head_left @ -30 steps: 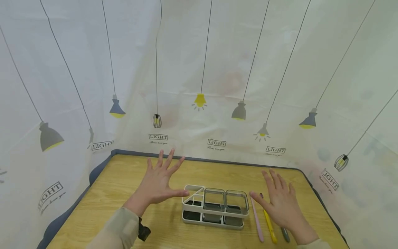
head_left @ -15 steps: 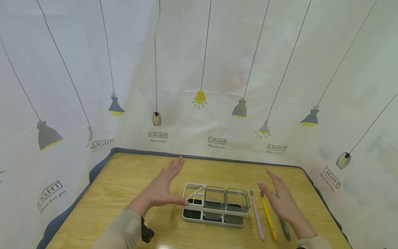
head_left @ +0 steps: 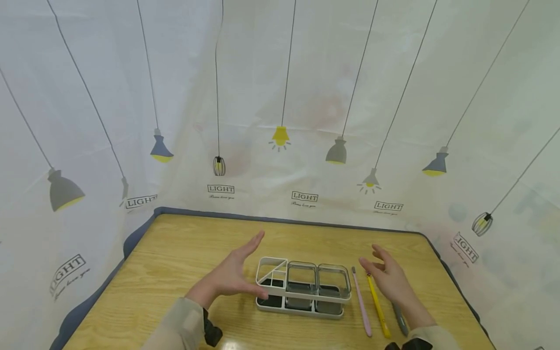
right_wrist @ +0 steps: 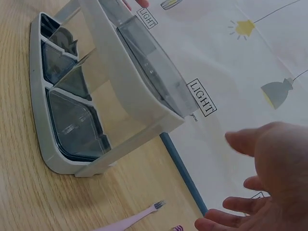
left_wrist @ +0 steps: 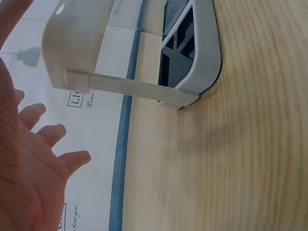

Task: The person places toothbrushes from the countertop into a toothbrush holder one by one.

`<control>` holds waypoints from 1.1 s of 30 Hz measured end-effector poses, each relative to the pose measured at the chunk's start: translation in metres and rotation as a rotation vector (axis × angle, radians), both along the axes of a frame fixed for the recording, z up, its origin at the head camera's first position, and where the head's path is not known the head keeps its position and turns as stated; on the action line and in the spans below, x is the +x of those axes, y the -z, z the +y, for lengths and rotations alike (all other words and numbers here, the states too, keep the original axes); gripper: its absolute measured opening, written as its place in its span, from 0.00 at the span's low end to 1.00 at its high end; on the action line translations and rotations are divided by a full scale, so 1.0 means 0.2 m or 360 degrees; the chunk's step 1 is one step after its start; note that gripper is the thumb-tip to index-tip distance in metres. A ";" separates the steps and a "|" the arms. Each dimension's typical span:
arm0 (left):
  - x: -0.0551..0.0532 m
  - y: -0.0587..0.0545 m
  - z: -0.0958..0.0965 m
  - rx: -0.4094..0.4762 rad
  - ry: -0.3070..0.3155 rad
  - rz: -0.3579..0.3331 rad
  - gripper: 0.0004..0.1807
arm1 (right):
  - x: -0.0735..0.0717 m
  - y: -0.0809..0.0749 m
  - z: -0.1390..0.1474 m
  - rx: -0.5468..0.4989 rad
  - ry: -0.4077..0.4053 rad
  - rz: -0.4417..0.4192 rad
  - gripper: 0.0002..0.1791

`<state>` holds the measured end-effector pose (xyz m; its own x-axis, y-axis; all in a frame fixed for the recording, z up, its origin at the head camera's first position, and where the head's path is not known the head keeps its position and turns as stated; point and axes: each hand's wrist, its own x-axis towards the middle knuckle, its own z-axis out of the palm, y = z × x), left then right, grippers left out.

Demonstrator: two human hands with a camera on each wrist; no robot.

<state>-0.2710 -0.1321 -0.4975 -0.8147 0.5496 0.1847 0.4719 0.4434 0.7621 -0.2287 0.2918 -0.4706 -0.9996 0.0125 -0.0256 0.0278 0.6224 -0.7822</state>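
Observation:
A white two-tier toothbrush holder [head_left: 302,295] stands on the table, with two clear grey cups [head_left: 333,282] in its right-hand slots and a divided slot at its left. At the holder's left end my left hand [head_left: 232,274] is spread, its thumb overlapping the frame in the head view; the left wrist view shows its fingers [left_wrist: 50,134] apart and holding nothing. Over the toothbrushes hovers my right hand [head_left: 393,279], fingers relaxed and bare of any object. Beneath and beside it lie a pink toothbrush [head_left: 361,304], a yellow toothbrush [head_left: 378,306] and a grey toothbrush [head_left: 400,320], partly hidden.
The wooden table [head_left: 175,257] has a dark blue edge band [head_left: 297,223] along its back. Behind and at both sides hangs a pale curtain [head_left: 253,97] printed with lamps and the word LIGHT. Black straps [head_left: 213,334] circle the wrists.
Both hands have come lower, and their fingers, wide apart before, have drawn closer together. The holder and toothbrushes have stayed in place.

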 end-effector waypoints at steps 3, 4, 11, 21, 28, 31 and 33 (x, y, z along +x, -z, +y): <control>0.00 0.02 0.01 0.0025 0.0020 -0.0025 0.80 | -0.02 0.03 0.00 0.0038 0.0017 -0.0027 0.49; 0.00 0.02 0.01 0.0039 0.0025 -0.0032 0.79 | -0.03 0.04 0.01 0.0053 0.0022 -0.0028 0.47; -0.02 0.06 0.02 0.0149 0.0075 -0.0057 0.75 | -0.09 0.14 0.01 0.0055 0.0055 -0.0030 0.34; -0.03 0.09 0.03 0.0266 0.0143 -0.0114 0.71 | -0.13 0.24 0.00 0.0027 0.0091 -0.0065 0.30; -0.03 0.09 0.05 0.0291 0.0176 -0.0164 0.68 | -0.14 0.26 -0.02 0.0066 0.0097 -0.0112 0.29; -0.03 0.09 0.05 0.0283 0.0180 -0.0185 0.66 | -0.13 0.26 -0.03 0.0091 0.0103 -0.0118 0.28; -0.03 0.09 0.05 0.0277 0.0179 -0.0203 0.65 | -0.13 0.25 -0.04 0.0094 0.0119 -0.0138 0.27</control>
<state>-0.2777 -0.1221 -0.5153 -0.7730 0.6070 0.1844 0.4061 0.2501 0.8789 -0.2549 0.2837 -0.5208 -0.9899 0.0907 -0.1089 0.1416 0.6609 -0.7370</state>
